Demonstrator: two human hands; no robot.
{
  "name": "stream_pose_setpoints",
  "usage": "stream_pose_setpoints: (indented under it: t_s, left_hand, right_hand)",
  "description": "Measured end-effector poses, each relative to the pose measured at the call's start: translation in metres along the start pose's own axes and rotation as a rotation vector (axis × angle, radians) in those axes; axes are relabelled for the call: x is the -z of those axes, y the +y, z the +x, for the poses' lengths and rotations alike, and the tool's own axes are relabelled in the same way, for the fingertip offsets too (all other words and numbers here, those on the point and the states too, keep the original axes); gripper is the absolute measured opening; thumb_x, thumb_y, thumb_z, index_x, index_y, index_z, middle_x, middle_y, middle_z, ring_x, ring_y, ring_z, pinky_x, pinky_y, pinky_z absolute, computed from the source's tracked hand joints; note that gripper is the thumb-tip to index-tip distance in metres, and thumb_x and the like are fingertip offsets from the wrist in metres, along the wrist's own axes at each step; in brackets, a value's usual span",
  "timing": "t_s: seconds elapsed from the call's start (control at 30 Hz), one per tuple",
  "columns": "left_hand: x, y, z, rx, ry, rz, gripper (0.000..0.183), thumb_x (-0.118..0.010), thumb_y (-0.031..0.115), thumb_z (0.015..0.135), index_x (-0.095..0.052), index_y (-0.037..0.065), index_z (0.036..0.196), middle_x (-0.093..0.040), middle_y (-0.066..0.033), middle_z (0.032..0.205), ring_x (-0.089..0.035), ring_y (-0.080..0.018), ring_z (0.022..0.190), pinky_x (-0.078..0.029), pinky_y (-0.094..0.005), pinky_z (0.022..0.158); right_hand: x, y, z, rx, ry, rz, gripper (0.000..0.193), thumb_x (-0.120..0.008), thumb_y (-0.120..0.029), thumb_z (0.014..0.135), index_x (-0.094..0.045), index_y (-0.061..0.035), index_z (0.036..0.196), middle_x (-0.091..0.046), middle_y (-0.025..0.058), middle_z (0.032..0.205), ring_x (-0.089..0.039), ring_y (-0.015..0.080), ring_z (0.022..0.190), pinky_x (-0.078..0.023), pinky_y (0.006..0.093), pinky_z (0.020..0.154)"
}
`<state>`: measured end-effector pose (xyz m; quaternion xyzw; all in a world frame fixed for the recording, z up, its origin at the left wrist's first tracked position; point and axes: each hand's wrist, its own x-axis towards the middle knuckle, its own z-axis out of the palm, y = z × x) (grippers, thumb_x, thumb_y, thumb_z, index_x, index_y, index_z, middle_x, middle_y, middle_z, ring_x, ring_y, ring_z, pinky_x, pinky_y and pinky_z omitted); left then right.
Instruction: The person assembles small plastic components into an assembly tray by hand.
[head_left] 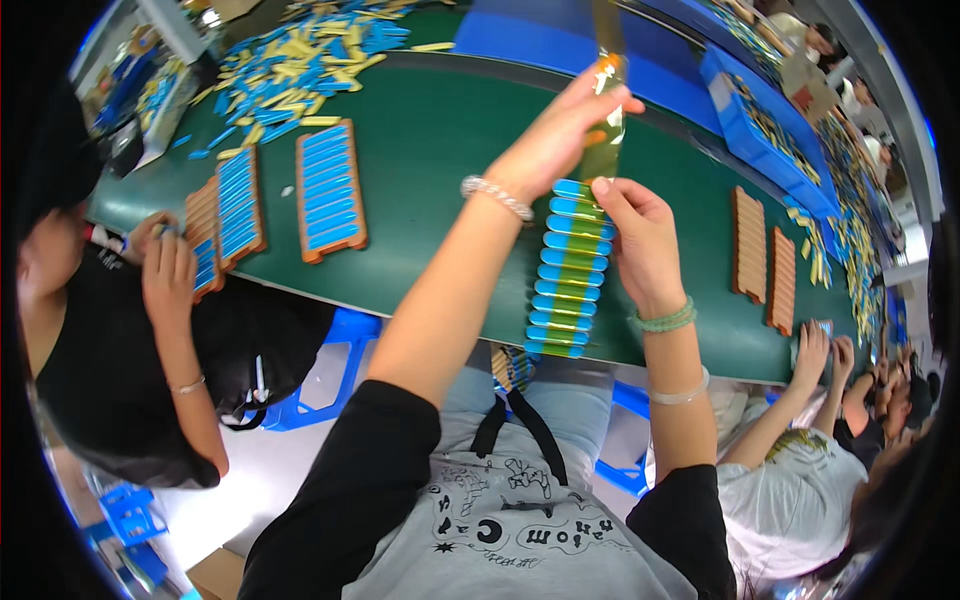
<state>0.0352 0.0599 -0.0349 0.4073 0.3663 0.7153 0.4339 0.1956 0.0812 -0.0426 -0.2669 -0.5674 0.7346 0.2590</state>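
Note:
A strip of clear amber tape runs down from the far edge of the work surface onto a row of blue round-ended sticks. The tape lies along the middle of the row, which stretches toward me. My left hand is at the upper length of tape, its fingers around the strip; some fingertips show orange through it. Lower down on the right, my right hand pinches the tape at the row's far end, thumb on top. Its other fingers are partly hidden.
On the left stand brown grooved trays holding blue sticks, near a co-worker's hand. A pile of blue and yellow sticks lies behind. To the right are grooved trays, a blue bin and other people's hands.

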Motion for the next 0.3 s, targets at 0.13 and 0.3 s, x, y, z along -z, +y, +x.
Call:
stream_pose_setpoints:
  t_s: [0.13,0.3]
  left_hand:
    - [-0.002,-0.001,-0.005,-0.067,0.059,0.175,0.049,-0.063,0.037,0.096,-0.055,0.005,0.132,-0.063,-0.0042,0.119,-0.054,-0.0107,0.108,-0.045,-0.0264,0.090]
    - [0.017,0.012,-0.046,-0.001,0.372,0.716,0.050,-0.066,0.033,0.093,-0.062,-0.001,0.129,-0.067,-0.0187,0.124,-0.063,-0.0289,0.116,-0.047,-0.0326,0.099]
  right_hand:
    - [-0.004,0.001,-0.014,0.022,0.041,0.018,0.023,-0.070,-0.021,0.094,-0.070,0.0003,0.101,-0.068,0.0005,0.085,-0.060,0.0057,0.075,-0.048,0.0216,0.067]
    - [0.022,-0.011,-0.034,-0.061,-0.014,0.044,0.024,-0.060,-0.021,0.099,-0.066,0.0007,0.106,-0.070,0.0055,0.087,-0.069,0.0158,0.076,-0.059,0.0308,0.075]
